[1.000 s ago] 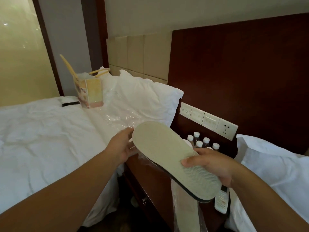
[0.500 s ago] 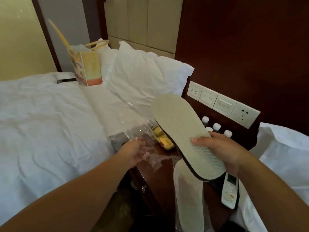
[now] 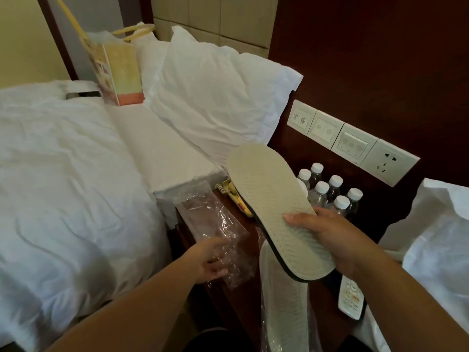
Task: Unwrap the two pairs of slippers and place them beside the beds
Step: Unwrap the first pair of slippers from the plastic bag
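Lowered since half a second ago, the left hand (image 3: 208, 260) now pinches the clear crinkled plastic wrapper (image 3: 215, 219) against the dark wooden nightstand (image 3: 327, 301) at its left edge, just beside the white bed (image 3: 76, 186). Above the nightstand, the right hand (image 3: 330, 240) grips the pale beige flat slipper pair (image 3: 269, 199), sole up. A second, plastic-wrapped beige slipper pair (image 3: 284, 313) leans at the front edge.

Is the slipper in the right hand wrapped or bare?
Bare: the slipper in the right hand has no film; the left hand grips the wrapper.
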`<state>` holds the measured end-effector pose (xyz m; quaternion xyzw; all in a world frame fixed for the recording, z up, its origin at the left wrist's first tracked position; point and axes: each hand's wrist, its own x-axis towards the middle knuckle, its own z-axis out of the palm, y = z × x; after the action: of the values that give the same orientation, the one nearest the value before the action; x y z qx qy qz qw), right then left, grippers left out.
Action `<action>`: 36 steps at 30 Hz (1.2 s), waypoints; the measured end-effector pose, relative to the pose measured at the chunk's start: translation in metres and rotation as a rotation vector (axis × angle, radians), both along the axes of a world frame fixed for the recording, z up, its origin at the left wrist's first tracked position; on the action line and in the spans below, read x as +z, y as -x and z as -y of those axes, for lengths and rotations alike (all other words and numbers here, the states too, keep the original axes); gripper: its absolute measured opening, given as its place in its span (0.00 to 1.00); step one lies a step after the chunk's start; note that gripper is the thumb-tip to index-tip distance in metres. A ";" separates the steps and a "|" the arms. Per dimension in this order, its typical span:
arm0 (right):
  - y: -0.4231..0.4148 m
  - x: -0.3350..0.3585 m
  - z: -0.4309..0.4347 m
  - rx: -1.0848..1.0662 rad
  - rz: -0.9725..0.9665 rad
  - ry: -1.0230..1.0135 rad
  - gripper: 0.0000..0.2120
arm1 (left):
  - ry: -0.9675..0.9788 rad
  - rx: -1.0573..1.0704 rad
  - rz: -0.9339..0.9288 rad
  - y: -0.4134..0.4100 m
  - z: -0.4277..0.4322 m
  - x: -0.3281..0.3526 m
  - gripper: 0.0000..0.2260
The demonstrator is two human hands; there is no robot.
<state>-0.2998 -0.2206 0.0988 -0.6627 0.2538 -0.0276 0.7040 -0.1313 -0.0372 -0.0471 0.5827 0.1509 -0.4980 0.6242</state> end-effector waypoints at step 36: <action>-0.001 0.082 -0.164 -0.057 0.203 0.622 0.51 | 0.320 -0.052 0.886 0.065 -0.105 0.226 0.12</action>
<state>-0.2986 -0.0569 0.1812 -0.8325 0.1804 -0.1895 0.4884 -0.1968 0.0680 0.1788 0.6393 -0.2233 -0.2339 0.6976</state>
